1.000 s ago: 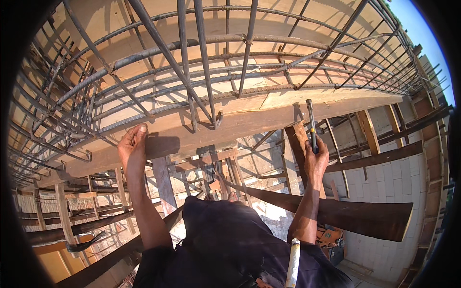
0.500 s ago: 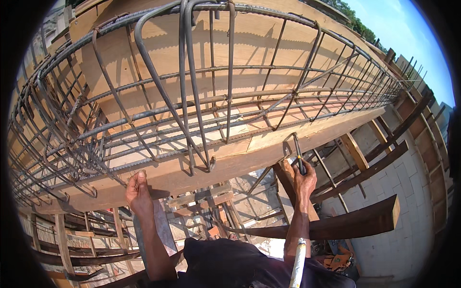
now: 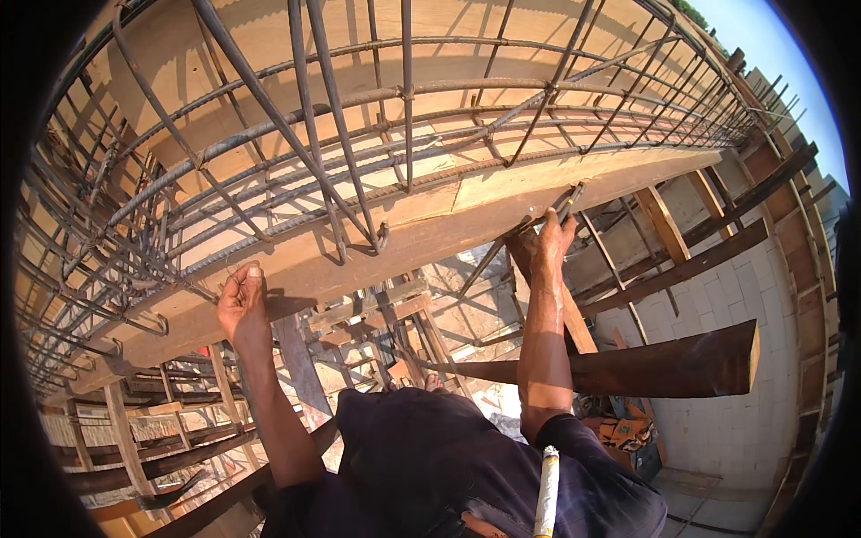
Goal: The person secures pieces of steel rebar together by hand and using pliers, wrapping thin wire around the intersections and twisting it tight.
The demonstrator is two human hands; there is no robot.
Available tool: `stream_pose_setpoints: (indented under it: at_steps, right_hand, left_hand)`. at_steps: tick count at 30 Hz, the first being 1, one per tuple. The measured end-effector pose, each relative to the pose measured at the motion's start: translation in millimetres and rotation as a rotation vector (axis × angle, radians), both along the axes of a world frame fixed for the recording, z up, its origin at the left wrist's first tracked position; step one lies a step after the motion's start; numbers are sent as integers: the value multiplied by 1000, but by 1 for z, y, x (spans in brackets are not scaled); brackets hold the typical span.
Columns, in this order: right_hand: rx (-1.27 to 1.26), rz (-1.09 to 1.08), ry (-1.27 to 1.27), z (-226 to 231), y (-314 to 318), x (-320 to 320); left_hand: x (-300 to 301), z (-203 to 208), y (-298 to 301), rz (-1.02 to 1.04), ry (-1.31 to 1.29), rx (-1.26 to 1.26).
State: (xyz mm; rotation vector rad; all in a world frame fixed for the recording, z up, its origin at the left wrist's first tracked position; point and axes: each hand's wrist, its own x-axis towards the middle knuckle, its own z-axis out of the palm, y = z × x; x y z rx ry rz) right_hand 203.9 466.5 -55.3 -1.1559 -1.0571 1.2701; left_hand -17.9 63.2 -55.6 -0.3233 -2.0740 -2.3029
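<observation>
Long wooden beam [image 3: 430,233], steel rebar cage [image 3: 408,92] along it

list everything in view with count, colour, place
rebar cage: one, grey, across the top
plywood sheeting: count unclear, tan, behind the cage
long board: one, brown, below the cage
dark plank: one, dark brown, lower right
timber pieces: several, tan and brown, both sides
block surface: one, pale grey, right
bundle: one, orange and dark, lower right
stick: one, mostly white, bottom
sky: one patch, blue, upper right
hammer-like tool: one, dark with yellow, right of centre
shirt: one, dark, lower middle
foot: at least one, bare, lower middle
left hand: one, bare, by the long board
right hand: one, bare, around the tool
</observation>
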Motion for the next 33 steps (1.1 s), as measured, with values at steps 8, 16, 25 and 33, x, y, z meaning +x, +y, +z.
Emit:
stream_pose_setpoints:
  at_steps: [8,16,25,33]
  right_hand:
    - [412,79,-1105,-74,30,-28]
    - [612,-36,-914,-88,51,5]
    - [764,-166,-729,-53,9,20]
    - [659,31,-460,-28,-43,1]
  left_hand:
    - [32,30,-3,159,69,-253]
    - [33,26,-18,472,78,-132]
    - [-6,26,-60,445,185,-235]
    - [-18,27,-67,294,195,-360]
